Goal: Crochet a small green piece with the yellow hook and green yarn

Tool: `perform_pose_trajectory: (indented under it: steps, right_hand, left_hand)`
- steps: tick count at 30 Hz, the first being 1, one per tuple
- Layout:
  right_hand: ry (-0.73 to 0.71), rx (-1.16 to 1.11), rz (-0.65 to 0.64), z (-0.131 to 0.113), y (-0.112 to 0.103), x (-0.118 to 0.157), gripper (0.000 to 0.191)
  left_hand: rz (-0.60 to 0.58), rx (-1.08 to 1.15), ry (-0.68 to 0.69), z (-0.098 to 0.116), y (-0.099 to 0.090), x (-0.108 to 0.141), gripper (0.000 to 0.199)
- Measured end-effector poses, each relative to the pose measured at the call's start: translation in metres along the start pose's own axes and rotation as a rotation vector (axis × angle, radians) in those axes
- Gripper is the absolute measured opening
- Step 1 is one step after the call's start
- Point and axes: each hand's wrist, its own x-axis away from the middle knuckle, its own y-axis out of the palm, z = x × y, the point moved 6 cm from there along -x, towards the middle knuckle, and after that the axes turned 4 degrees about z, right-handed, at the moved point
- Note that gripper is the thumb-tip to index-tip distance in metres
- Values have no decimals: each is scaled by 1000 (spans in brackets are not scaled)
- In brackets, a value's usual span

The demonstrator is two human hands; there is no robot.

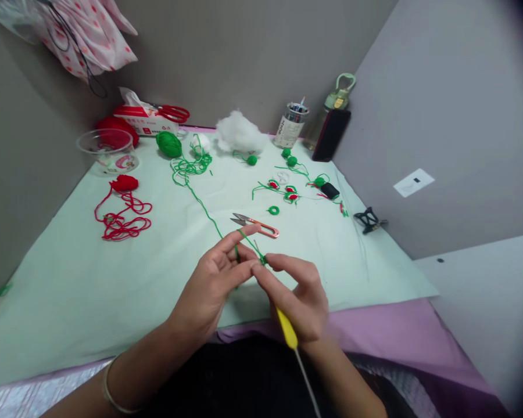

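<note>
My left hand has green yarn running over its raised index finger, while thumb and fingers pinch a small green crochet piece. At the same piece, my right hand closes its thumb and index finger. A crochet hook with a yellow grip lies in the right hand, its metal shaft pointing down toward me. Its tip is mostly hidden by the fingers. The yarn leads back to a green ball. Just beyond my fingers lie orange thread snips and a green crocheted ring.
Red yarn lies in loops at left, near a clear plastic tub. White stuffing, a pen jar, a bottle and a phone line the back. Small red-and-green crochet pieces and a black clip are at right.
</note>
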Motion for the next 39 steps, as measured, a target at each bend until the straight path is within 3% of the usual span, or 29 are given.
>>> perform_pose_trajectory:
  steps: [2, 5, 8, 11, 19, 24, 27, 30, 33, 36, 39]
  right_hand:
    - [-2, -8, 23, 0, 1, 0, 58]
    - [216, -192, 47, 10, -2, -6, 44]
    - [483, -493, 145, 21, -5, -11, 27]
    - [619, -710, 203, 27, -1, -14, 20]
    - [652, -729, 125, 29, 9, -15, 21]
    - [536, -624, 54, 22, 5, -17, 26]
    - [385, -368, 6, 14, 3, -13, 37]
    - [256, -155, -15, 6, 3, -10, 45]
    - [369, -284, 85, 13, -3, -11, 34]
    - [614, -561, 237, 30, -6, -13, 23]
    - [727, -769, 256, 36, 0, -14, 18]
  left_hand:
    - [-48, 135, -141, -6, 2, -1, 45]
    - [-101, 230, -247, -8, 0, -2, 40]
    - [-77, 201, -204, -2, -5, -4, 36]
    - [-51, 103, -107, 3, -4, -3, 35]
    - [-65, -123, 44, 4, -4, -3, 27]
    - [-17, -148, 105, 8, -7, -6, 24]
    - [16, -58, 51, 2, -5, -6, 42]
    - [-71, 103, -118, -9, 3, -6, 45]
    - [-113, 172, -205, -11, 3, -6, 37]
    - [-58, 129, -162, -3, -4, -8, 29]
    - [-36, 59, -80, 3, -4, -7, 24]
